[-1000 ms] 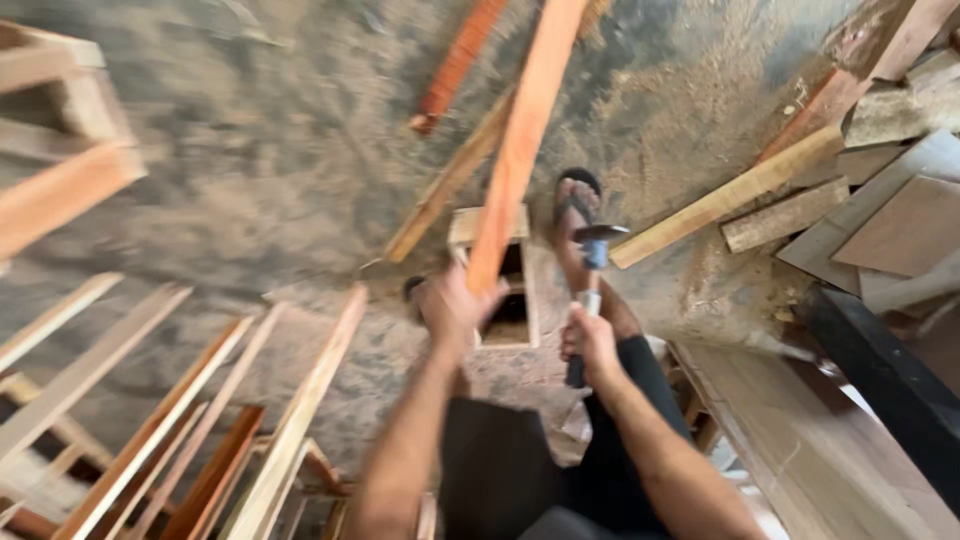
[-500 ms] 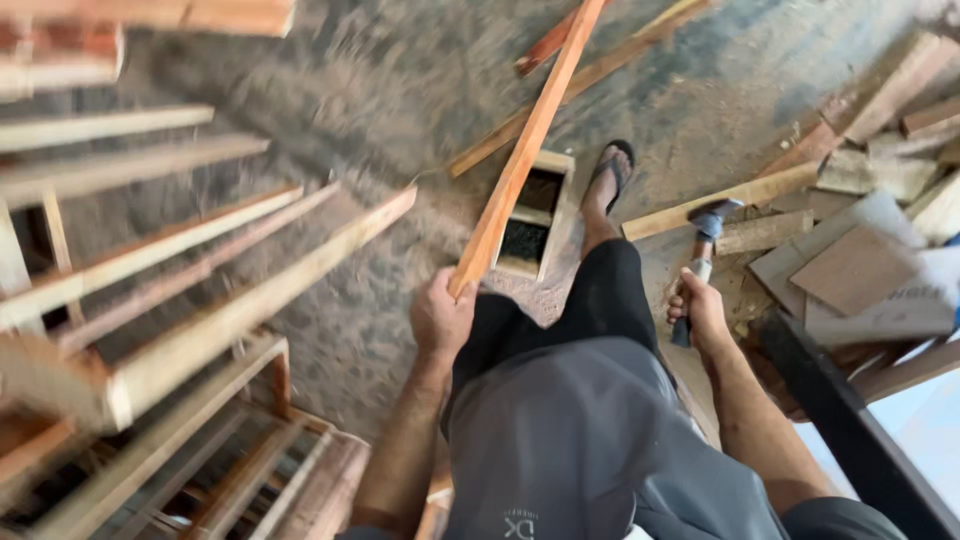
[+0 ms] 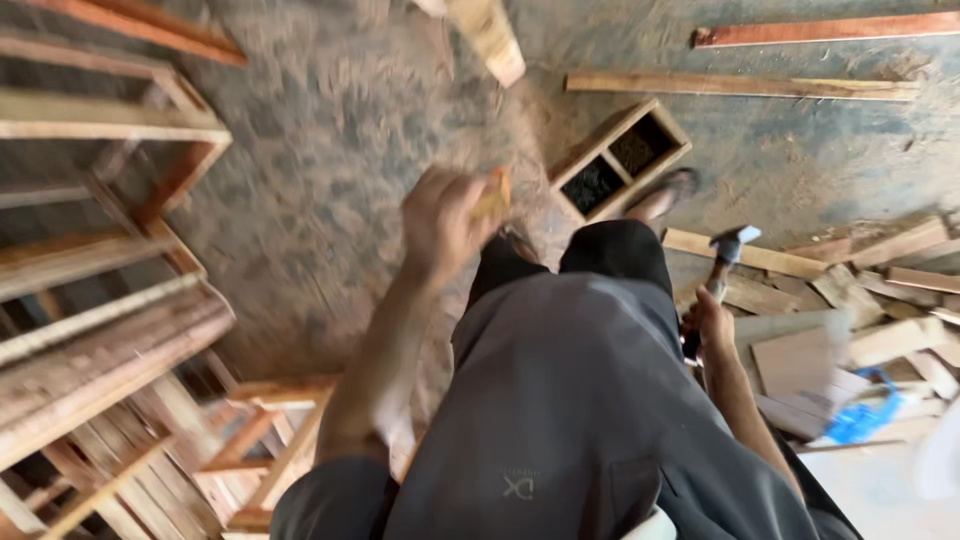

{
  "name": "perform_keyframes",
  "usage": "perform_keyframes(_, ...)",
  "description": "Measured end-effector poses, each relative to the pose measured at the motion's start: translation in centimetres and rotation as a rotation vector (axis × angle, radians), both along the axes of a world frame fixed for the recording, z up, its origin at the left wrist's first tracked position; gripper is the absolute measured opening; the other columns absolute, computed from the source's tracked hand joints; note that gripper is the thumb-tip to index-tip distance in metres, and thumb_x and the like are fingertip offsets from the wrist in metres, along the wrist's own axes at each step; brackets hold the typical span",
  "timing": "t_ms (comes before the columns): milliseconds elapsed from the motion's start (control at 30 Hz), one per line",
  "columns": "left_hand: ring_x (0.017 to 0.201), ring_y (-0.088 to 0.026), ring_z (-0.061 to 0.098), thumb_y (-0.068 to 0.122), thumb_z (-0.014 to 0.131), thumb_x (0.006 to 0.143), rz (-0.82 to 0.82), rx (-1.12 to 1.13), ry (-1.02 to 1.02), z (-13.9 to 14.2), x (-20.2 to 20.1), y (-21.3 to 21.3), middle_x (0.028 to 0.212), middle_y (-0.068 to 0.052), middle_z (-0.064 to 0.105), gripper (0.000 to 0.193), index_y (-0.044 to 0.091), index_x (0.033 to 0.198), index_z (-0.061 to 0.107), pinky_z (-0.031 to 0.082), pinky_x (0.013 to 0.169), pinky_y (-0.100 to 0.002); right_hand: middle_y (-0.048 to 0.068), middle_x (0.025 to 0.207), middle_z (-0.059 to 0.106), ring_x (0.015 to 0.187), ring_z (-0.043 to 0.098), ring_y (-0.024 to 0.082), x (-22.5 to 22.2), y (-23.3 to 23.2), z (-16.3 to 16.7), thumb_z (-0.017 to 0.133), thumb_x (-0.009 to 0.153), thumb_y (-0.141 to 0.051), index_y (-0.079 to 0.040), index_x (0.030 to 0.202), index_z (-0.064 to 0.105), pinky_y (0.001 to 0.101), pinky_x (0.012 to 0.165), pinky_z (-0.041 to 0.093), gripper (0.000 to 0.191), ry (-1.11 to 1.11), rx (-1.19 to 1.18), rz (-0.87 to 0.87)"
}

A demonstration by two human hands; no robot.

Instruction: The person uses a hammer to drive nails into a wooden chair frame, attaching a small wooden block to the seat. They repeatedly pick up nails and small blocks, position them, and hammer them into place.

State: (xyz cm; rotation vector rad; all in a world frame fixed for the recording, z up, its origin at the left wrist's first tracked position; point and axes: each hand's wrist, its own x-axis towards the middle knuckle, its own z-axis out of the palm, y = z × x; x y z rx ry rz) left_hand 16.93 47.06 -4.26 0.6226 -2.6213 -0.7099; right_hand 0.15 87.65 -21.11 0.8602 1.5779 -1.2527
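Note:
My left hand (image 3: 442, 222) is raised in front of me and gripped around the lower end of a long wooden slat (image 3: 487, 38), which points away toward the top of the view and is blurred. My right hand (image 3: 709, 322) hangs at my right side, closed on the handle of a hammer (image 3: 728, 252) whose metal head points forward. I am standing; my dark trousers and one sandalled foot (image 3: 662, 196) show below.
A small two-compartment wooden box (image 3: 620, 158) lies on the dusty floor by my foot. Wooden frames (image 3: 110, 130) are stacked at the left. Scrap boards (image 3: 860, 300) pile up at the right, with long slats (image 3: 740, 86) beyond.
The view has swung; my left hand has lifted the slat higher and closer to me. My right hand still carries the hammer at my side.

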Motion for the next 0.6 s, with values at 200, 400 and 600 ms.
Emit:
perform_keyframes(200,0.087,-0.026,0.07,0.038,0.092,0.074,0.12,0.192,0.099,-8.1,6.5,-1.5,0.098,-0.009,0.072,0.044,0.015,0.106,0.074,0.059,0.078,-0.04,0.004,0.058,0.051,0.046,0.048,0.017,2.4,-4.0,4.5,0.066,0.096,-0.029,-0.01,0.077,0.054,0.0344,0.043,0.037,0.03,0.316,0.104,0.359)
perform_keyframes(400,0.09,-0.024,0.066,0.039,0.083,0.087,0.358,0.32,0.342,-11.5,9.1,-3.2,0.101,-0.012,0.064,0.047,0.007,0.112,0.059,0.059,0.078,-0.036,-0.003,0.06,0.041,0.045,0.038,0.01,4.1,-6.1,4.8,0.069,0.097,-0.026,-0.013,0.08,0.048,0.0283,0.042,0.028,0.03,0.302,-0.121,0.453)
perform_keyframes(600,0.086,-0.026,0.064,0.036,0.09,0.079,0.586,0.179,0.327,-11.5,9.2,-8.7,0.086,-0.006,0.064,0.044,0.01,0.096,0.058,0.056,0.079,-0.043,0.0,0.059,0.047,0.047,0.045,0.013,7.4,-7.9,3.3,0.071,0.095,-0.025,-0.007,0.079,0.053,0.0305,0.043,0.033,0.031,0.252,-0.147,0.511)
